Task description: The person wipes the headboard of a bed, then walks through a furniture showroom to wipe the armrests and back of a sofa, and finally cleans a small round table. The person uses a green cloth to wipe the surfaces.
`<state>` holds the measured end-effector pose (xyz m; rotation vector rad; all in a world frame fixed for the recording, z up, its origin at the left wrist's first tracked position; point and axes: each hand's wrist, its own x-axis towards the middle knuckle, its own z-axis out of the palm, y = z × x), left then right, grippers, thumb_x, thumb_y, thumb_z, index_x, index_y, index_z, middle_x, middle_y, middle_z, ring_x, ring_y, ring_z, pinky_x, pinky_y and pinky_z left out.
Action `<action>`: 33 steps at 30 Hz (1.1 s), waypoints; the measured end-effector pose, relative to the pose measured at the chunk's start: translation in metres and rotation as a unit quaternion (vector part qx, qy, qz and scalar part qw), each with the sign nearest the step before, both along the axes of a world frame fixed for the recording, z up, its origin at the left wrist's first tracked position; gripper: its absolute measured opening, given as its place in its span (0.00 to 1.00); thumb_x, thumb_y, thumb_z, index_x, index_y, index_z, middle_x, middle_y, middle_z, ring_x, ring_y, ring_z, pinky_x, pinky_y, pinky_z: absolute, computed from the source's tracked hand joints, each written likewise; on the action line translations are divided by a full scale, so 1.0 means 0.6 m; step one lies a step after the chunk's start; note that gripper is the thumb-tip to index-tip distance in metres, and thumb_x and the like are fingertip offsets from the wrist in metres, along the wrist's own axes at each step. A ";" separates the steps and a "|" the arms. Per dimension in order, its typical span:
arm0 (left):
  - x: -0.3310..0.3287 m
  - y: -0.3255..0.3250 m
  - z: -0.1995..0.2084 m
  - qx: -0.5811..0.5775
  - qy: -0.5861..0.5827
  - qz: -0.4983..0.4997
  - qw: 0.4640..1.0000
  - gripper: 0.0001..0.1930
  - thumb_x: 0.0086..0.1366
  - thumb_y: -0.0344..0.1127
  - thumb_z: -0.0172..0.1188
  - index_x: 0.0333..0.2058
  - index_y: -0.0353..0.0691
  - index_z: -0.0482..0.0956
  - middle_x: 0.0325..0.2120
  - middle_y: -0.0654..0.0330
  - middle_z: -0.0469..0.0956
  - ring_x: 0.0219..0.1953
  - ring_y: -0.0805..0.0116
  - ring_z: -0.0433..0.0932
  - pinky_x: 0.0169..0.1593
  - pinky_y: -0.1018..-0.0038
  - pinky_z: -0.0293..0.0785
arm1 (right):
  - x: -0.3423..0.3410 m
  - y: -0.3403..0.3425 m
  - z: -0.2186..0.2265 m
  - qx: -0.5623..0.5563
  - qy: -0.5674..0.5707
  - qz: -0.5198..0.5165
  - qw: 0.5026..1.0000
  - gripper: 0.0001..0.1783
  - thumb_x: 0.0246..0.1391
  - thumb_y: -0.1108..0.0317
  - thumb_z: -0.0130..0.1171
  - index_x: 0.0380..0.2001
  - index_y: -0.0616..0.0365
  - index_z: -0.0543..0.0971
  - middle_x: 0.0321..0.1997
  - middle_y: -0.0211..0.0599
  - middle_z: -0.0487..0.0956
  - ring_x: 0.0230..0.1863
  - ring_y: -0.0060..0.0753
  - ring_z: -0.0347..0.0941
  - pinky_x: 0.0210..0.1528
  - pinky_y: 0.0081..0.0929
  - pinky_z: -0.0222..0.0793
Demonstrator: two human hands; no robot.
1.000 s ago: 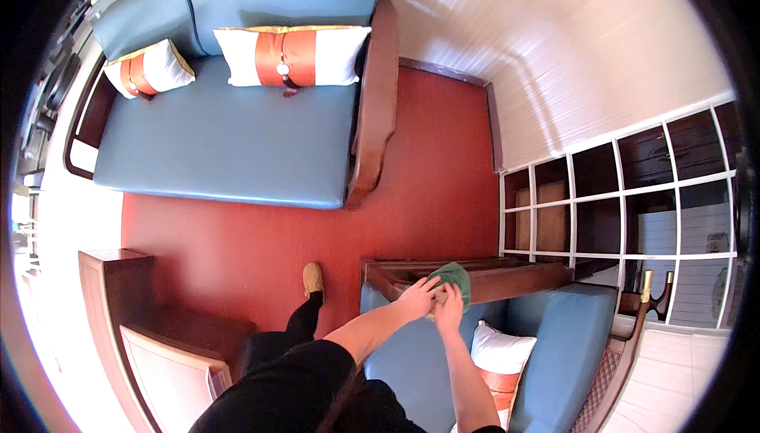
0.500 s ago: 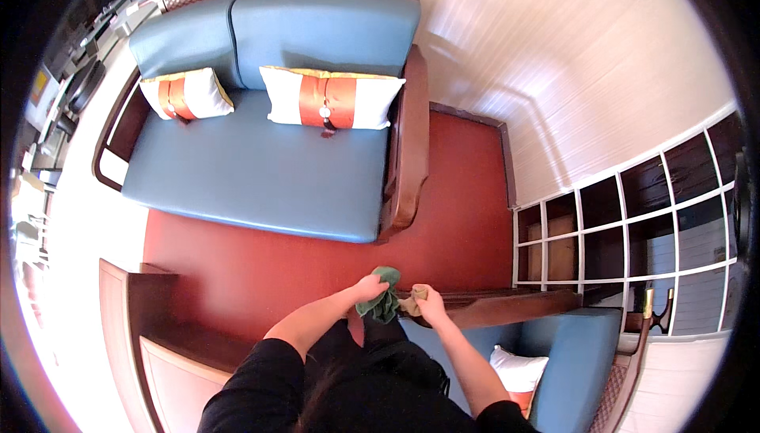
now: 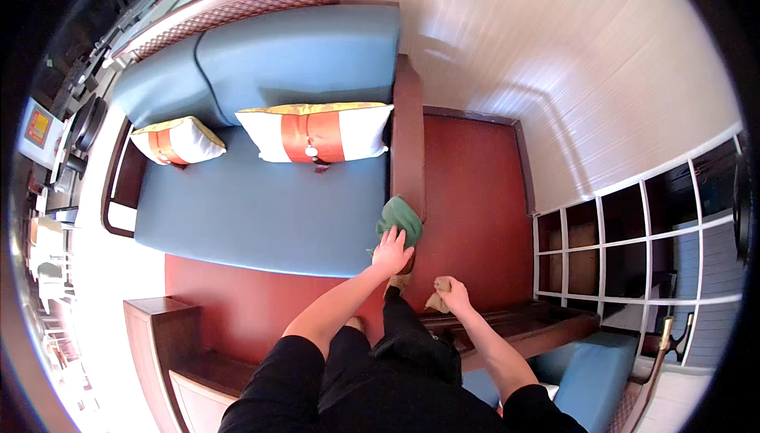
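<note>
My left hand (image 3: pixel 392 252) lies with fingers stretched out on a green cloth (image 3: pixel 401 214). The cloth is draped over the front end of the dark wooden armrest (image 3: pixel 408 140) of the blue sofa (image 3: pixel 269 211), beside the seat's corner. Lower and to the right, my right hand (image 3: pixel 454 295) is closed round a crumpled beige cloth (image 3: pixel 435 303), held above the red floor. My fingers hide part of both cloths.
Two white cushions with orange bands, a larger one (image 3: pixel 364 132) and a smaller one (image 3: pixel 198 142), lean on the sofa back. Behind me stands another blue seat (image 3: pixel 590 370) with a wooden arm (image 3: pixel 554 330). A wooden cabinet (image 3: pixel 150 338) is at left, a white lattice (image 3: pixel 606 251) at right.
My left hand has moved forward with the green cloth from before my body onto the armrest. My right hand, keeping the beige cloth, has shifted slightly right. The view has moved closer to the sofa.
</note>
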<state>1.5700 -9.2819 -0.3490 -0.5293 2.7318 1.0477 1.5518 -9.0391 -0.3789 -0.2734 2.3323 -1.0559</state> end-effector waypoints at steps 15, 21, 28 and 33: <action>-0.311 -0.082 -0.020 -0.077 -0.201 -0.063 0.975 0.56 0.55 0.60 0.58 0.69 0.41 0.31 0.69 0.44 0.20 0.68 0.32 0.20 0.66 0.37 0.37 | -0.384 -0.356 -0.005 -0.104 0.193 -0.055 0.974 0.29 0.56 0.70 0.55 0.61 0.58 0.63 0.66 0.58 0.58 0.66 0.58 0.55 0.67 0.43 0.54; -0.366 -0.097 0.007 -0.036 -0.294 -0.066 0.953 0.57 0.53 0.66 0.58 0.70 0.54 0.29 0.69 0.51 0.16 0.69 0.38 0.16 0.66 0.38 0.34 | -0.457 -0.426 -0.041 0.096 0.238 0.106 0.961 0.38 0.55 0.60 0.58 0.68 0.38 0.56 0.71 0.60 0.48 0.70 0.62 0.47 0.65 0.57 0.52; -0.382 -0.111 0.009 -0.001 -0.258 -0.054 0.965 0.63 0.48 0.62 0.65 0.70 0.46 0.30 0.69 0.48 0.20 0.69 0.36 0.20 0.65 0.35 0.31 | -0.549 -0.477 -0.072 -0.075 0.088 -0.155 0.981 0.39 0.56 0.61 0.56 0.69 0.48 0.53 0.69 0.72 0.45 0.70 0.67 0.47 0.68 0.46 0.50; -0.421 -0.138 -0.015 -0.044 -0.241 -0.085 0.966 0.64 0.44 0.66 0.64 0.70 0.43 0.35 0.70 0.45 0.24 0.68 0.33 0.20 0.64 0.33 0.28 | -0.564 -0.538 -0.046 0.223 0.166 0.082 0.957 0.45 0.55 0.53 0.58 0.70 0.42 0.48 0.74 0.57 0.37 0.74 0.59 0.37 0.66 0.63 0.48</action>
